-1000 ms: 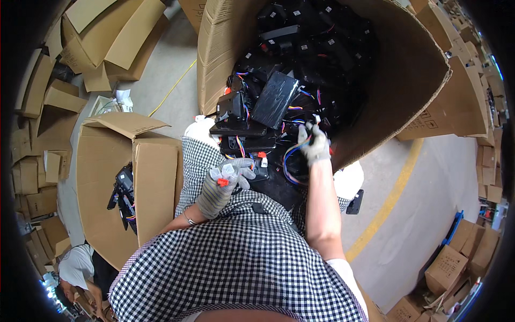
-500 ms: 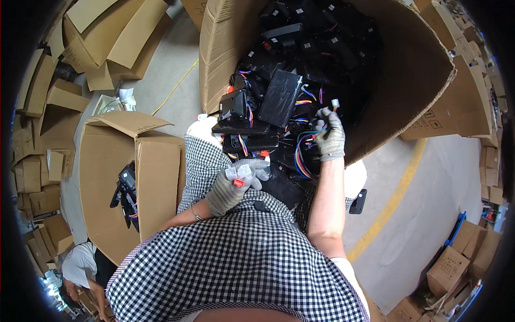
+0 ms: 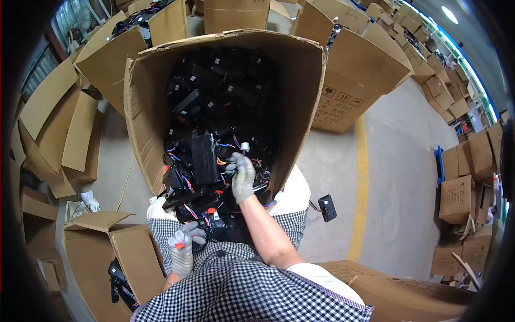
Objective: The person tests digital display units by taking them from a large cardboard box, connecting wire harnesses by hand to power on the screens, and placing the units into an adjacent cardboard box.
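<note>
In front of me stands a tall open cardboard carton [image 3: 298, 102], filled with black electronic modules [image 3: 204, 159] that trail coloured wires. My right hand [image 3: 244, 180], in a grey-white glove, reaches over the heap. Its fingers are closed around a white plug connector [image 3: 245, 146] pointing upward; the wires below it are mostly hidden. Close to my lap, my gloved left hand [image 3: 183, 258] is closed on small white and red plug connectors [image 3: 178, 242], just in front of the carton's near side. Red connectors [image 3: 211, 210] also show among the nearest modules.
A smaller carton [image 3: 137, 252] with black modules [image 3: 122, 284] stands at my left. One black module [image 3: 326, 208] lies on the floor to the right, beside a yellow floor line [image 3: 360, 188]. More cartons [image 3: 354, 75] stand beyond. Another carton [image 3: 397, 290] is at the lower right.
The view has swung up and right, so the carton appears lower and further left. My right hand has moved inward over the modules with the white connector. My left hand keeps its connectors.
</note>
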The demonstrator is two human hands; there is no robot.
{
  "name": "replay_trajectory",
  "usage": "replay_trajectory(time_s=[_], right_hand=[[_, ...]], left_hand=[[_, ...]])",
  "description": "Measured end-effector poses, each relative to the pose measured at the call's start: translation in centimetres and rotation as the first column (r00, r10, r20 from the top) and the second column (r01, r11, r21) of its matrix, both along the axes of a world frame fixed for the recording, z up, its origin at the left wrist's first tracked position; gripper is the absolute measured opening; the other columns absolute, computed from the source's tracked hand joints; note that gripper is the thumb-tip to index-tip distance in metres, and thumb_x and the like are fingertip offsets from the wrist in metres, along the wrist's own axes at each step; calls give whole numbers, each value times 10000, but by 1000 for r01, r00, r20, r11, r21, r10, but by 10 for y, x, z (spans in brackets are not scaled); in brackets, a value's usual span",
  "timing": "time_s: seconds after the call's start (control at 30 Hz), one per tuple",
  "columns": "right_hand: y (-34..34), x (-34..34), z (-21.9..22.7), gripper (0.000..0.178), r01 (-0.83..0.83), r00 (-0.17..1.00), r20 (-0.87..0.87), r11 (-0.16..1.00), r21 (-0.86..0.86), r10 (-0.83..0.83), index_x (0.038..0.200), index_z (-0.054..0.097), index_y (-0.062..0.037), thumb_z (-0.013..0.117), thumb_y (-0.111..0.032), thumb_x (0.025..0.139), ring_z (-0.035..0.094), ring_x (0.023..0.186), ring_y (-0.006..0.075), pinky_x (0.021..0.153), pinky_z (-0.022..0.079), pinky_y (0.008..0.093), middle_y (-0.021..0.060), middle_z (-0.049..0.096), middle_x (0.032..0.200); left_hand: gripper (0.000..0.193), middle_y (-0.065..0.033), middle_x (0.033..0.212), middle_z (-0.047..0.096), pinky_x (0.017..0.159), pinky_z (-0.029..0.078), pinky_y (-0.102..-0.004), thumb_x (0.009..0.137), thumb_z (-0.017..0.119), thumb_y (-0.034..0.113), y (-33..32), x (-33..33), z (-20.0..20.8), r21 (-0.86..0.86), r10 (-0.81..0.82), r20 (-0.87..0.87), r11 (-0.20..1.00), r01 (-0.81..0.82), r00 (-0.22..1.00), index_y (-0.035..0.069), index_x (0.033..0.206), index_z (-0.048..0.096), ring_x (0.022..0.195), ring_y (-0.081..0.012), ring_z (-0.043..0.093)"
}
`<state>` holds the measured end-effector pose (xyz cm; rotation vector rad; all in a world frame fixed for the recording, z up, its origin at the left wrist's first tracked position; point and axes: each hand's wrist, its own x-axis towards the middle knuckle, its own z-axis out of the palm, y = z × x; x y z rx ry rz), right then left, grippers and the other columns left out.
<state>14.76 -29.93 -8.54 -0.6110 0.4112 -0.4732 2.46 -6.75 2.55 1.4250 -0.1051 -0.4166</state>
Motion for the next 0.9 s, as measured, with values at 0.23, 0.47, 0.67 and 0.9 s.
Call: replay_trajectory(time_s=[0.23,0.47,0.67,0.9], right_hand=[[26,-61,41,225,-332,926,-311,68,-941,214,1010,619,-36,530,-189,870,603,833,344,735,478,407,149,627,983],[34,-84,-9,413,-585,743,-246,426,-690,622,1205,530,-63,603,-215,828,611,976,271,847,483,339,108,637,1032],[24,-92,60,426,-617,746,-330,412,-671,579,1208,546,-64,613,-245,828,591,1029,244,877,470,327,87,639,1032],[-40,-112,110,416,-738,672,-355,627,-251,650,1018,625,12,564,-386,914,334,462,4,451,223,168,-51,467,563]], left_hand=[[468,-142,1170,584,1005,353,-455,772,624,150,-57,71,29,478,-268,709,863,-165,652,38,1218,539,1121,-360,520],[624,-121,1220,546,1090,205,-502,760,630,325,-107,93,28,702,-601,626,711,-25,497,91,1315,465,1207,-324,449],[482,-129,1096,611,898,445,-381,804,614,254,-90,84,12,396,-492,577,867,303,652,85,1249,537,992,-288,596],[382,-83,1123,632,842,485,-255,832,697,196,-57,69,10,-159,-85,77,982,96,993,17,1151,588,968,-129,607]])
